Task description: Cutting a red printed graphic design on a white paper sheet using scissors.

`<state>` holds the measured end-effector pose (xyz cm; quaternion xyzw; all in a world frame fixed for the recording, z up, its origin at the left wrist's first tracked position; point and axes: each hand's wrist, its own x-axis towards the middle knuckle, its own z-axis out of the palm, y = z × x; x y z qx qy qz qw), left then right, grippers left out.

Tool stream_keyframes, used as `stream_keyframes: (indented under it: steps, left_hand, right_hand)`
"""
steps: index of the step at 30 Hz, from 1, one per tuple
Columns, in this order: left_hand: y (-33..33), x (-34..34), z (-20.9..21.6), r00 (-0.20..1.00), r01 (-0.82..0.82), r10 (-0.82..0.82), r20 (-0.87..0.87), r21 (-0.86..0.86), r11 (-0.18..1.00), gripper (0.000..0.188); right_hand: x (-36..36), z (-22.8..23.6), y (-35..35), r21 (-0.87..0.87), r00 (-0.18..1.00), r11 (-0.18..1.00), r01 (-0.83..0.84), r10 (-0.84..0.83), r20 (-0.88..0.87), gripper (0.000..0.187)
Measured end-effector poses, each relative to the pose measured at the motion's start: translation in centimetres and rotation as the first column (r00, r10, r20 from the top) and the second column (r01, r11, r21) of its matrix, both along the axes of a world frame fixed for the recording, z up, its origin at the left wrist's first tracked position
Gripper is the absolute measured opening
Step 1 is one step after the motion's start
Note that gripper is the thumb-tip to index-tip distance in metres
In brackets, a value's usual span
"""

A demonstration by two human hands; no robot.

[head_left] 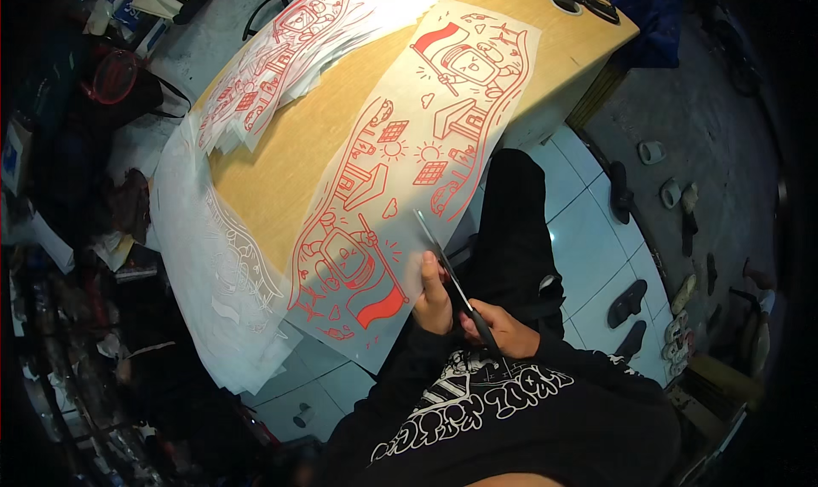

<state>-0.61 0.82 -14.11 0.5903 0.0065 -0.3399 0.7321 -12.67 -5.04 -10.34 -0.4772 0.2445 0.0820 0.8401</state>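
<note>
Head view: right hand (509, 332) fingers grip black-handled scissors (452, 284), blades parted at the near edge of a red-printed translucent sheet (409, 172) whose length runs away across the worktop (281, 159), left hand (431, 295) pinching that edge.

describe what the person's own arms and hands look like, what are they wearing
Both arms are covered in long black sleeves reaching the wrists, part of a black top with white graphic lettering on the chest. The left hand and right hand are bare: no gloves. No rings or watch can be made out.
</note>
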Motion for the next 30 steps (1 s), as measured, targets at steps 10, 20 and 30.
stream_keyframes:
  steps: [10, 20, 30]
  left_hand:
    - [-0.27, 0.07, 0.76, 1.000, -0.014, 0.014, -0.002, -0.033, 0.999, 0.032]
    - [-0.31, 0.10, 0.56, 1.000, -0.010, 0.011, 0.025, -0.035, 0.999, 0.032]
    - [-0.24, 0.04, 0.18, 0.999, 0.004, -0.006, 0.051, 0.030, 1.000, 0.031]
  right_hand:
    - [0.13, -0.40, -0.11, -0.047, 1.000, 0.999, -0.017, 0.016, -0.021, 0.027]
    - [0.23, -0.65, -0.08, -0.128, 1.000, 0.992, -0.009, 0.009, 0.004, 0.028]
    - [0.48, -0.33, -0.36, -0.133, 0.999, 0.991, -0.034, 0.031, -0.023, 0.028]
